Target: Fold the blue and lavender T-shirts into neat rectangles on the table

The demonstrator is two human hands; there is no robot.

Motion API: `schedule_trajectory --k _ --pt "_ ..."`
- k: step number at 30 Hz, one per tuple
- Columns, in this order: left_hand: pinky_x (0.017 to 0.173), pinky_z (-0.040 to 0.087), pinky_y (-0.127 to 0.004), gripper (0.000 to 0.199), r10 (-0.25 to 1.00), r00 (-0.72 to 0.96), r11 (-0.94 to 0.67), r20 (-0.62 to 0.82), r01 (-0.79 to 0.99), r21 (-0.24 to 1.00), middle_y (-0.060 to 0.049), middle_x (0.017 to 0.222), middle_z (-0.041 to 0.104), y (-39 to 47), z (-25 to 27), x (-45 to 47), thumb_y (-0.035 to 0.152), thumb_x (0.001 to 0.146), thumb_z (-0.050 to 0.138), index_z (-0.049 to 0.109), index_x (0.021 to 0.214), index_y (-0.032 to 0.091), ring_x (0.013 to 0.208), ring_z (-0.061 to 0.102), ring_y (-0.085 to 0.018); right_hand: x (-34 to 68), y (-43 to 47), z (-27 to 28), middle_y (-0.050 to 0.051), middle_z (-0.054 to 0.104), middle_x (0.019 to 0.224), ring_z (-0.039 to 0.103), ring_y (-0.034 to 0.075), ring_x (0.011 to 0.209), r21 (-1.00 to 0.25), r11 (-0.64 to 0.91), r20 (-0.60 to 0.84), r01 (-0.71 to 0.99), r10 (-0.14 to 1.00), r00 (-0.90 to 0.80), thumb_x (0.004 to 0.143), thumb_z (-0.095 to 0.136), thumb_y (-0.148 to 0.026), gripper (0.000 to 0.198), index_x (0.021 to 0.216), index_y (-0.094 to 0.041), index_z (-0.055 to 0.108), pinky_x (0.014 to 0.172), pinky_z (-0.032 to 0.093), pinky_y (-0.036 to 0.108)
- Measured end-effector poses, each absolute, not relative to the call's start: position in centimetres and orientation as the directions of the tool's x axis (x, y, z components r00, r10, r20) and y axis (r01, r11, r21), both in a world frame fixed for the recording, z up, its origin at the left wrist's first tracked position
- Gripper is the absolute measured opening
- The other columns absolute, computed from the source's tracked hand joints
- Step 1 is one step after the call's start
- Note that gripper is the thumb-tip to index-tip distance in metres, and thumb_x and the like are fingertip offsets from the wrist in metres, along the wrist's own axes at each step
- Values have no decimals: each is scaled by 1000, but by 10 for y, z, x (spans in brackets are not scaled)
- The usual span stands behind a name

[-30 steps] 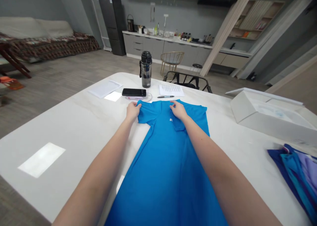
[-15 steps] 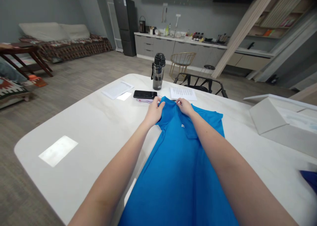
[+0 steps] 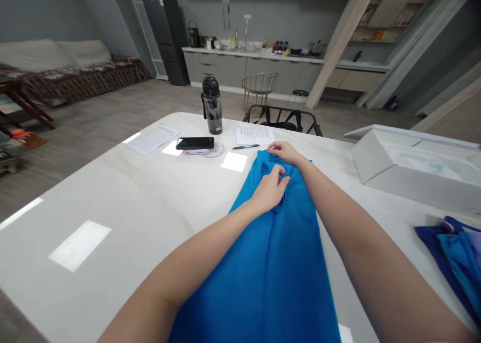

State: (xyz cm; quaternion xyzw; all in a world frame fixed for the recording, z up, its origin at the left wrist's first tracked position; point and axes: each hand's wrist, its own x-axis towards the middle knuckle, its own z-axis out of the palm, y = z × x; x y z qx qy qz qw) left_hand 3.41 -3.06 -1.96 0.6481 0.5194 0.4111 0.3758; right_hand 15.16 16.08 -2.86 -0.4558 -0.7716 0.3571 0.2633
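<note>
A bright blue shirt point(image 3: 263, 263) lies lengthwise on the white table, its far end bunched and its left part folded inward. My left hand point(image 3: 271, 189) rests over the upper part with thumb and fingers pinched on the cloth. Just beyond it, my right hand point(image 3: 284, 152) grips the fabric at the far edge, fingers bent and their tips partly hidden. The two hands are close together. A pen point(image 3: 245, 146) lies to the left of my right hand, in front of a printed sheet point(image 3: 255, 135).
On the table point(image 3: 124, 198) are a black phone point(image 3: 195, 142), a water bottle point(image 3: 213, 107) and papers point(image 3: 150, 139). A white open box point(image 3: 421, 167) stands at the right, with folded dark blue clothes point(image 3: 451, 253) nearer. A black chair point(image 3: 283, 118) is beyond the far edge.
My left hand has moved right, bringing the shirt's left edge inward over the middle. My right hand stays at the far end. The view has swung right, showing more of the folded clothes.
</note>
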Motion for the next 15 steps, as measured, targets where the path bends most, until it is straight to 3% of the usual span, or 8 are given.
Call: schedule_trajectory --k 3,7,12,15 --pt "88 53 -39 25 973 193 -212 128 517 830 -7 101 70 -37 -41 46 38 96 62 56 117 27 97 69 -26 180 141 -38 2 70 73 53 13 62 -781 242 15 576 929 -370 87 67 -43 30 93 -15 76 60 42 25" --pt "102 48 -41 17 946 259 -322 196 670 669 -9 117 69 -37 -47 23 31 97 57 64 111 25 115 64 -27 214 99 -45 4 71 72 59 18 66 -671 204 4 713 962 -272 95 52 -66 56 79 -18 76 65 43 29" --pt "105 44 -47 29 988 3 -81 157 867 491 -14 131 63 1 -49 -15 28 101 48 61 127 22 124 57 -31 229 53 -52 8 74 81 65 24 75 -458 177 -6 871 979 -202 81 64 -79 58 79 -22 73 61 41 31" --pt "104 42 -51 40 993 -21 -28 119 921 389 -17 137 57 36 -54 -22 27 103 42 54 141 23 128 53 -35 226 41 -53 10 74 81 66 26 75 -410 155 4 899 986 -168 79 67 -78 55 76 -23 71 59 40 31"
